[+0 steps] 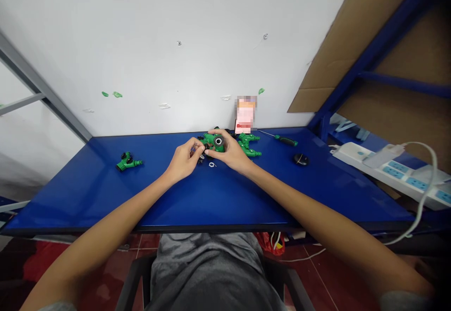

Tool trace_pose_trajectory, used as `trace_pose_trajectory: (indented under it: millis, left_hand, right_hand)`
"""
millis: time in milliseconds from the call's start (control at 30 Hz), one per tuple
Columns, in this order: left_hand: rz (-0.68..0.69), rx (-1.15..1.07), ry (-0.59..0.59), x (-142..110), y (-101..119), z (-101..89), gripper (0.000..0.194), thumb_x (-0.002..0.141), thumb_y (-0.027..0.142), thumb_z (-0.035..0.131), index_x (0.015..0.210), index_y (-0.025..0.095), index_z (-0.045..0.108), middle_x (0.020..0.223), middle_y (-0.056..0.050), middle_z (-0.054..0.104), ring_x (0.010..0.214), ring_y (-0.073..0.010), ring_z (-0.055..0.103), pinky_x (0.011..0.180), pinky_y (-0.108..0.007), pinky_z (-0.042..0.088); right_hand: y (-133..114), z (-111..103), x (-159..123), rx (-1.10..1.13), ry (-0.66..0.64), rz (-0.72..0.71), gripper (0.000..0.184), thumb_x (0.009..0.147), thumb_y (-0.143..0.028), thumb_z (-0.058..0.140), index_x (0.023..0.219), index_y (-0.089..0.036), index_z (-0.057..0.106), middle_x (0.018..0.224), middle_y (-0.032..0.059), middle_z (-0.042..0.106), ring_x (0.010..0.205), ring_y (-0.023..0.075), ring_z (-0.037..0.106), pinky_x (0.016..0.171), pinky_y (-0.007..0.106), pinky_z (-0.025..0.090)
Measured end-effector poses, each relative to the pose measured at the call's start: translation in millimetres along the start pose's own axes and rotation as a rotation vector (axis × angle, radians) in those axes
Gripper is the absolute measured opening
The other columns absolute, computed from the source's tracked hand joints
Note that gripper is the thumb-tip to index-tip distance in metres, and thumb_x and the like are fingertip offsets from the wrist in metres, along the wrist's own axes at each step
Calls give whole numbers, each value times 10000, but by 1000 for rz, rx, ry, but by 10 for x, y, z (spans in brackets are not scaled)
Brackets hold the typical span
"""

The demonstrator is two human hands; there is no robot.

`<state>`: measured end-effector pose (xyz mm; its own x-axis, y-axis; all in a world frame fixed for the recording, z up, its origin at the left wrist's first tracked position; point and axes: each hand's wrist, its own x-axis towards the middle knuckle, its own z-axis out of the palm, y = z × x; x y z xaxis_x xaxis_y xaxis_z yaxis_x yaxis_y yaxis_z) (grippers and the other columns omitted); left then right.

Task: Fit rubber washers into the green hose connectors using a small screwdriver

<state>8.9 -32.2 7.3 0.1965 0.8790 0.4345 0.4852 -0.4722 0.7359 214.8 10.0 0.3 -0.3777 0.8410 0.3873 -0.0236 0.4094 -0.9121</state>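
My right hand [231, 152] is closed around a green hose splitter [209, 138], whose round black-ringed opening faces up towards me. Fingers of my left hand [184, 159] are pinched on a small black part [206, 147] against the splitter's near left side. The part's exact shape is mostly hidden by the fingertips. Just below the hands a little white ring [212, 164] lies on the blue table. More green splitters [251, 152] rest right behind my right hand. At the far left lies another green splitter with black knobs [127, 161].
A screwdriver [286, 140] with a green and black handle lies on the blue table [225, 198], near a round black object [300, 159]. A blurred-out pink item [245, 116] leans on the wall. A white power strip [377, 163] with a cable is at the right.
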Motion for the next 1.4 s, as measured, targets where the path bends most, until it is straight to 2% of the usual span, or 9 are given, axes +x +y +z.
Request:
trace_pose_trajectory:
  millis: [167, 400, 533, 667, 767, 967, 1133, 1267, 1400]
  left_hand:
    - [6, -44, -30, -7, 16, 30, 315, 1100, 442, 504, 891, 208, 532, 721, 36, 523, 655, -125, 477, 657, -255, 386]
    - [-345, -514, -101, 15, 66, 118, 437, 1048, 515, 576, 764, 227, 411, 615, 89, 324, 460, -57, 248, 464, -215, 227]
    - [-415, -575, -118, 32, 63, 76, 547, 976, 629, 676, 708, 214, 442, 589, 87, 316, 425, -38, 239, 431, -208, 154]
    - [-376, -553, -89, 30, 35, 25, 551, 964, 698, 659, 788, 182, 583, 604, 66, 408, 419, -45, 273, 422, -214, 157]
    - [-296, -518, -53, 22, 1, 20, 354, 973, 540, 684, 926, 199, 603, 650, 72, 476, 440, -54, 295, 446, -212, 210]
    - [-152, -228, -38, 32, -77, 11, 183, 947, 370, 675, 916, 191, 653, 707, 31, 594, 628, -120, 534, 636, -245, 420]
    - [-95, -224, -36, 33, -49, 6, 280, 940, 434, 731, 1091, 205, 677, 764, 32, 649, 693, -146, 628, 712, -276, 508]
    - [-56, -209, -51, 36, -30, 1, 249, 936, 430, 738, 1028, 201, 698, 836, -6, 713, 777, -166, 691, 731, -282, 548]
    - [-66, -84, 7, 71, -67, -65, 173, 928, 368, 720, 966, 200, 719, 880, -18, 743, 765, -155, 681, 697, -268, 518]
  right_hand:
    - [-74, 36, -47, -36, 17, -23, 670, 792, -366, 896, 1366, -271, 563, 1077, 16, 656, 981, 237, 707, 977, 456, 587]
    - [-87, 60, -64, -9, -53, -49, 665, 802, -308, 875, 1371, -278, 532, 1039, 7, 655, 965, 226, 713, 935, 412, 590]
    - [-58, 60, -58, -35, -45, -61, 636, 810, -324, 873, 1350, -278, 540, 1023, 6, 661, 934, 221, 690, 900, 401, 575]
    - [-23, 24, -37, -37, -19, -36, 625, 810, -372, 872, 1333, -283, 542, 1002, -8, 655, 866, 205, 657, 858, 391, 556]
    - [14, 4, -19, -43, 13, -9, 636, 793, -381, 887, 1332, -283, 564, 1010, -8, 653, 880, 206, 649, 854, 385, 550]
    - [88, -24, 18, -52, 75, 36, 634, 749, -398, 922, 1284, -264, 609, 974, -19, 624, 849, 197, 629, 832, 377, 536]
    - [86, -57, 11, -59, -9, 18, 702, 744, -433, 944, 1310, -262, 566, 954, -24, 650, 838, 201, 655, 821, 370, 536]
    - [103, -44, -2, -115, -73, -35, 712, 771, -447, 938, 1337, -263, 548, 891, -41, 640, 798, 196, 663, 788, 360, 542]
    - [134, -34, 17, -107, 1, -31, 648, 772, -466, 933, 1283, -271, 585, 1000, 3, 704, 977, 246, 735, 944, 430, 564]
